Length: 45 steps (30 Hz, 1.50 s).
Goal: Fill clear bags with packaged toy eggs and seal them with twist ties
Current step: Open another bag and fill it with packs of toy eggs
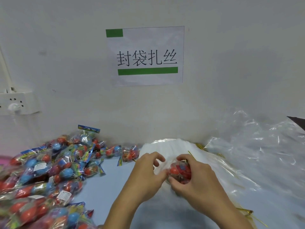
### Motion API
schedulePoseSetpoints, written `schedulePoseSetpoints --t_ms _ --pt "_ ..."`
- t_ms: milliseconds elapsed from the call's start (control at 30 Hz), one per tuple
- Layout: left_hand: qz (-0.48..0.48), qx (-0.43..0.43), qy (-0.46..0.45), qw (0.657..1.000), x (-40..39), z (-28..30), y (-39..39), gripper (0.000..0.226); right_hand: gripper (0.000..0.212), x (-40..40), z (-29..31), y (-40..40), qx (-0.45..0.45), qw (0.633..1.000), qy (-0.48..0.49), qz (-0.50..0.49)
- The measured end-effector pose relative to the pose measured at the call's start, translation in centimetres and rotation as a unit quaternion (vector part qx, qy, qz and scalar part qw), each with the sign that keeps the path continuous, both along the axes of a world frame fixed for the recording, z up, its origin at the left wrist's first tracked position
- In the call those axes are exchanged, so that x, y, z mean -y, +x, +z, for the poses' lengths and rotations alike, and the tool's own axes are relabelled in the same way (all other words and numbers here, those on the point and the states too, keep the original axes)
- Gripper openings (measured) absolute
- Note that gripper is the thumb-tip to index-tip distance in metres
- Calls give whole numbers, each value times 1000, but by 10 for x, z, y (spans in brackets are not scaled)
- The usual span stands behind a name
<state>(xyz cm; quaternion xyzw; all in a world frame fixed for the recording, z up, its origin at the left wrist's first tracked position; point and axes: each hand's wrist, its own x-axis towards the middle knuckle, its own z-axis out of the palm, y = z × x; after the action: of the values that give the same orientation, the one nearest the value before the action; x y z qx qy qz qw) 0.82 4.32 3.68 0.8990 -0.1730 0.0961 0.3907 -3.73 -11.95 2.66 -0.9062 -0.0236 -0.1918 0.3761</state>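
My right hand (196,177) grips a pack of toy eggs (179,171) with red and blue eggs showing between the fingers. My left hand (146,172) is just left of it, fingers curled and pinching the clear film of a bag (160,166) at the pack. Both hands are over a stack of clear bags (175,147) on the pale blue table (113,177). Thin gold twist ties (245,212) lie at the lower right, partly under plastic.
A big heap of packaged toy eggs (49,171) covers the table's left side up to the wall. Crumpled clear plastic sheeting (257,146) fills the right. A white sign (146,55) hangs on the wall and a power socket (16,103) sits at the left.
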Motion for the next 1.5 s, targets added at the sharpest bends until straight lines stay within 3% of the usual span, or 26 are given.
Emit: schedulePoseSetpoints --t_ms 167,300,367,467,533,633,700,767,900,1100,1267,1433,1500 --pt "6 116 -14 993 13 7 -8 12 50 -4 -8 6 52 996 66 -40" --pt "-65 152 -52 985 24 14 -15 12 49 -5 -13 9 80 990 80 -81" --pt "-72 151 -98 981 26 15 -17 12 48 -4 -13 10 116 983 108 -91" --pt "5 161 -212 964 31 15 -21 12 46 -2 -9 11 174 962 182 -107" --pt "86 104 -320 938 39 15 -24 13 47 0 -6 11 205 950 209 -110" --pt "185 -67 -404 893 47 15 -24 50 46 -2 -5 10 227 942 231 -87" --pt "130 -187 -455 861 51 13 -25 80 46 -4 -6 10 244 940 232 -64" --pt "32 -246 -504 827 52 9 -23 88 47 -5 -6 9 256 938 232 -36" --pt "-80 -230 -438 866 50 3 -19 51 46 -5 -3 7 268 929 255 -10" --pt "-94 -240 -429 866 51 3 -20 71 47 -2 0 5 290 907 299 -65" --pt "-130 -253 -435 854 49 4 -19 54 54 -5 -5 10 273 899 335 -73" --pt "-97 -185 -440 873 48 4 -17 52 34 -8 -6 11 208 921 330 14" --pt "-98 -169 -440 876 45 4 -15 41 30 -8 -4 9 181 925 329 60"
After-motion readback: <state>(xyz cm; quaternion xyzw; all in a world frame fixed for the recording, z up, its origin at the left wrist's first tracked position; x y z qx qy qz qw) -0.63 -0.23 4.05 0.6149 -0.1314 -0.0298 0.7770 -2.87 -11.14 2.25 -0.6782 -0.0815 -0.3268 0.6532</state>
